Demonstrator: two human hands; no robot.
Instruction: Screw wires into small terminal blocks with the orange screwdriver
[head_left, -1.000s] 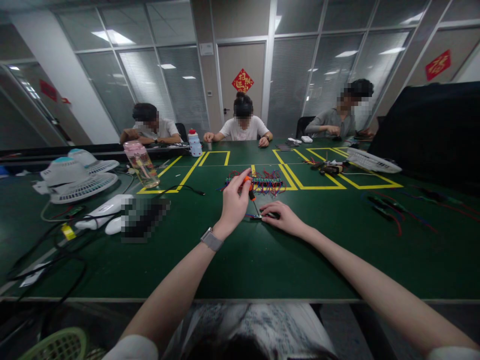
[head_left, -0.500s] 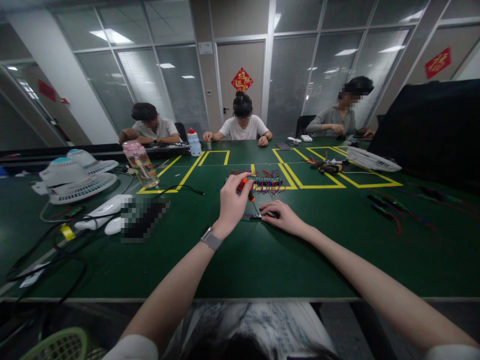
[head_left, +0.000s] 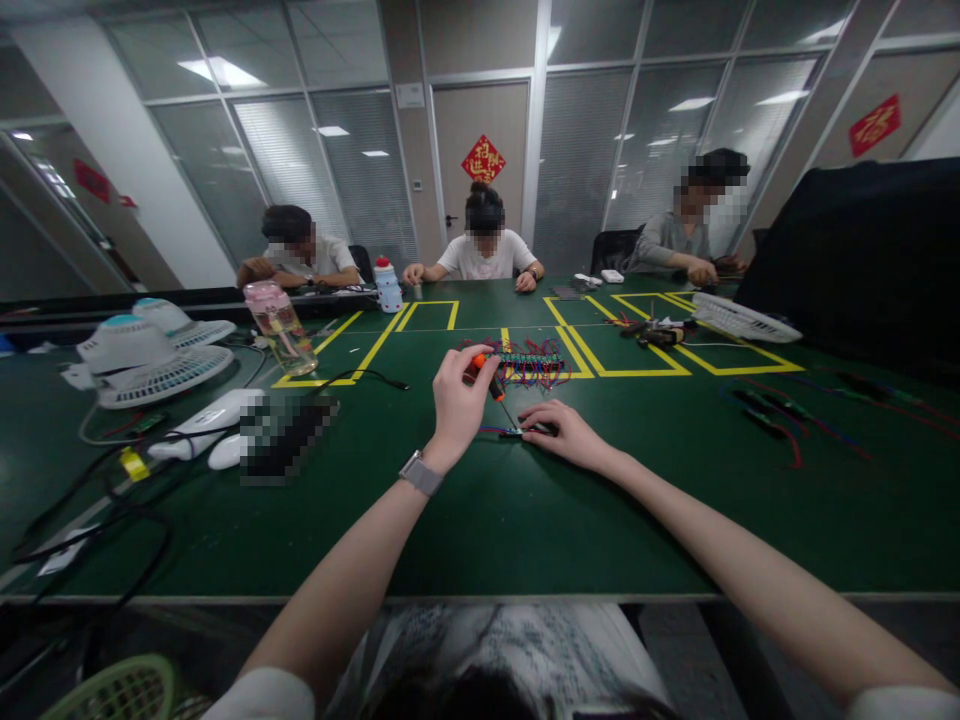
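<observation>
My left hand (head_left: 459, 405) is closed round an orange and black screwdriver (head_left: 496, 385). The shaft slants down to the right, and its tip is at a small green circuit board (head_left: 513, 433) with thin wires. My right hand (head_left: 564, 435) rests low on the table, its fingers closed on the right end of that board; a dark part shows under the fingers. Just beyond my hands lies a row of green terminal boards (head_left: 532, 362) with many red and blue wires, partly hidden by my left hand.
On the left are white fans (head_left: 161, 375), a pink-lidded bottle (head_left: 281, 330), a power strip (head_left: 206, 420) and black cables. Wired boards (head_left: 765, 410) and pliers (head_left: 664, 335) lie at the right, near a white fan cover (head_left: 746, 318). Three people sit across the green table (head_left: 600, 530).
My left hand and the screwdriver have shifted slightly left, tilting the shaft more. My right hand has hardly moved. The person at the far right has moved an arm.
</observation>
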